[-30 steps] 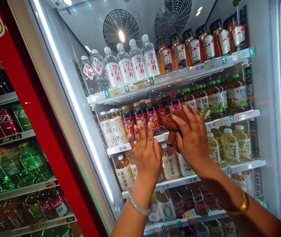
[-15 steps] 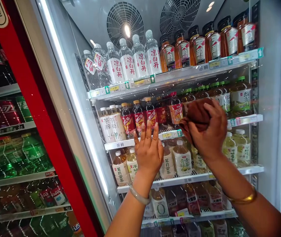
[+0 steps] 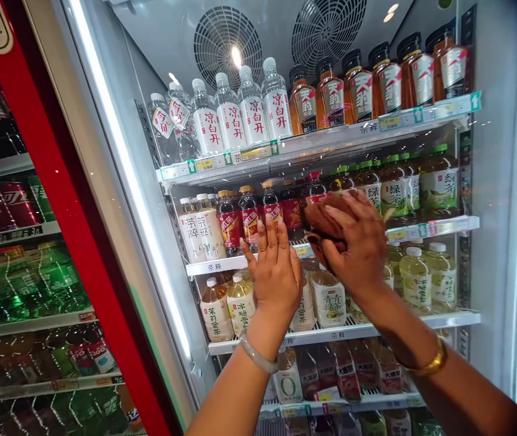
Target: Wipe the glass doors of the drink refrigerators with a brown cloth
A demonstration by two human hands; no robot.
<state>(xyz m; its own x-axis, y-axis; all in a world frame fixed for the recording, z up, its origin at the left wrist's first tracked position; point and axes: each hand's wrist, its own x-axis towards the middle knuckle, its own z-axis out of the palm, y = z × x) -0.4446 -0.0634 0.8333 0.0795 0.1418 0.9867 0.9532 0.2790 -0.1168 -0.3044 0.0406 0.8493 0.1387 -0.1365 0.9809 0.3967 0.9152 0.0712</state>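
Note:
My left hand is raised with its fingers stretched out and holds nothing. It is in front of the bottles of red-labelled tea, seemingly flat against clear glass. My right hand grips a crumpled brown cloth, its fingers laid over the fabric. The cloth covers part of the middle shelf, between the red-labelled bottles and the green-capped tea bottles. A pale bangle circles my left wrist and a gold bracelet my right.
Clear water bottles and amber bottles line the top shelf of the lit drinks cooler. Lower shelves hold more bottled drinks. A red frame separates a second stocked cooler on the left. Light spots reflect in front of the shelves.
My right hand has moved left with the cloth, closer to my left hand, uncovering green-capped bottles. My left hand stays spread in nearly the same place. The view has shifted slightly.

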